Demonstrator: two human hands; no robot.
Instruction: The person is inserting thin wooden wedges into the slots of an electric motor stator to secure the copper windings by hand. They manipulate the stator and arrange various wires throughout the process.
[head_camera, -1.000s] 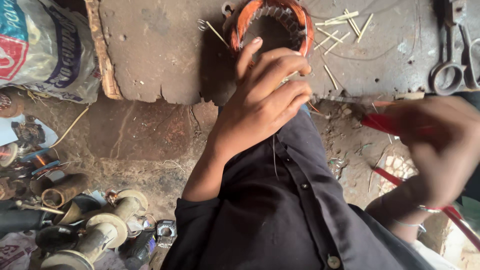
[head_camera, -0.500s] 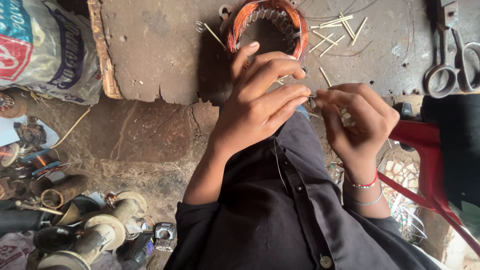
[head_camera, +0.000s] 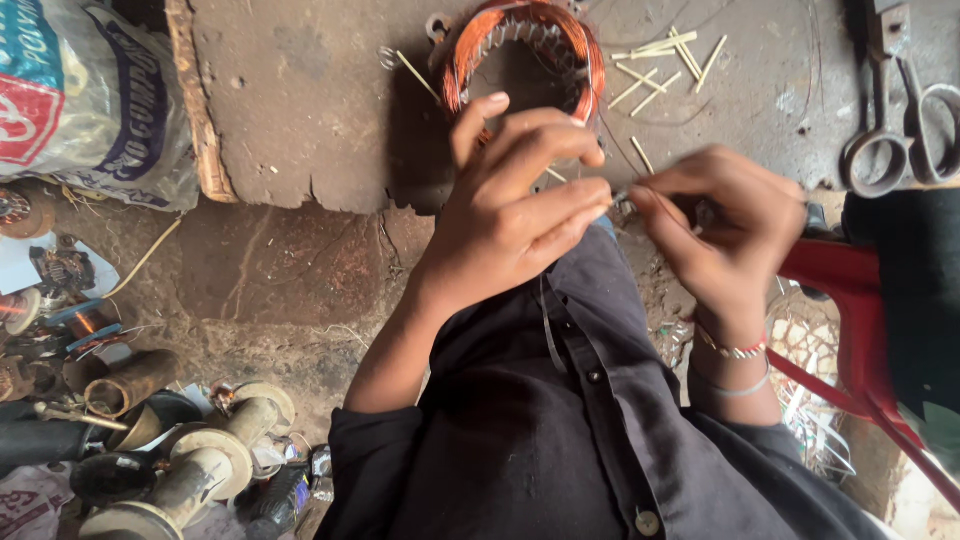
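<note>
Our left hand (head_camera: 510, 215) and right hand (head_camera: 735, 225) both pinched thin copper wire (head_camera: 620, 150) trailing from stator winding (head_camera: 525, 60) on tabletop (head_camera: 300, 100). We judged wire light, springy, kink-prone; grip near end.

Wound stator (head_camera: 525, 50) on slab (head_camera: 300, 100); scissors (head_camera: 900, 130) right; sack (head_camera: 80, 100) left.

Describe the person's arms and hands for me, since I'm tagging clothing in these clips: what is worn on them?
Both hands are bare, no gloves. The left hand comes from a dark sleeve pushed up to the elbow. The right hand has two thin bracelets at the wrist, one beaded, one plain. No rings show.
</note>
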